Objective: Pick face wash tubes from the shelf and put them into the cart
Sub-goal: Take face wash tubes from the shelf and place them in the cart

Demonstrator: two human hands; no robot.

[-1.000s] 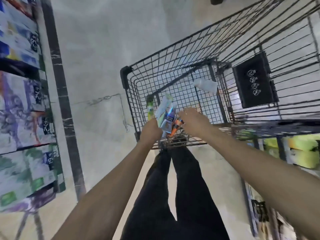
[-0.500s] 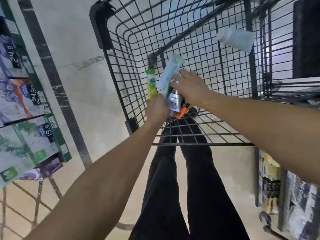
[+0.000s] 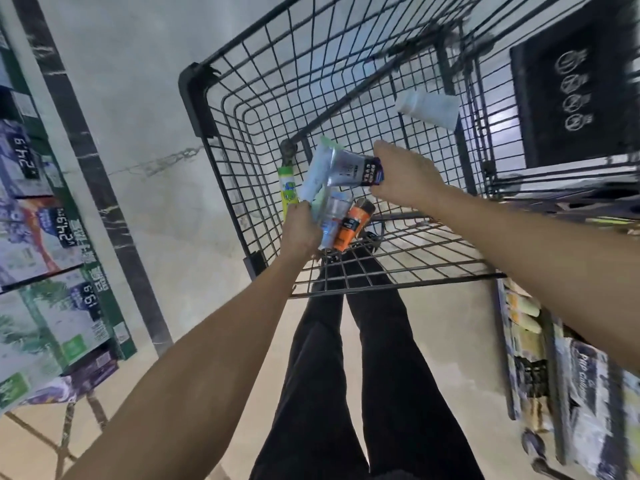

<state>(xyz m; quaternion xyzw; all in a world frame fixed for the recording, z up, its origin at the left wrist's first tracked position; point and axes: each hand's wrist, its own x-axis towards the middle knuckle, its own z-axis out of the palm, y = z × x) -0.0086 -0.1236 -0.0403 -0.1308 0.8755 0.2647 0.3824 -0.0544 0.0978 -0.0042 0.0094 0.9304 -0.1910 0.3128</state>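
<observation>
**Unloading tubes over the cart basket**

Both hands are over the near end of the wire cart (image 3: 194, 95). The left hand (image 3: 299, 233) is closed round a bundle of tubes: a green-and-yellow tube (image 3: 288, 190), a pale white tube (image 3: 313, 176), a translucent tube (image 3: 333, 216) and an orange tube (image 3: 348, 226), fanned out and pointing away from the wrist. The right hand (image 3: 403, 176) pinches the dark cap end of a silver tube (image 3: 346, 168), which lies roughly level above the bundle; whether it touches the white tube I cannot tell. One white tube (image 3: 427, 107) already lies in the basket, at the far right, well apart from the hands. Shelves with price tags (image 3: 64, 226) stand at left; a black sign panel (image 3: 571, 88) is on the cart at right.

Judgement: the step in hand is drawing single tubes off the bundle and setting them in the basket.

To do it well:
- Carry the silver tube clear of the bundle before letting go, so no neighbour is dragged out.
- Lower it close to the basket floor; a drop from height may bounce it.
- Lay it flat across the wires, not end-on, since the cap could catch in the mesh.
- Keep the left grip firm on the rest; the orange tube sits lowest and looks likeliest to slip.
</observation>
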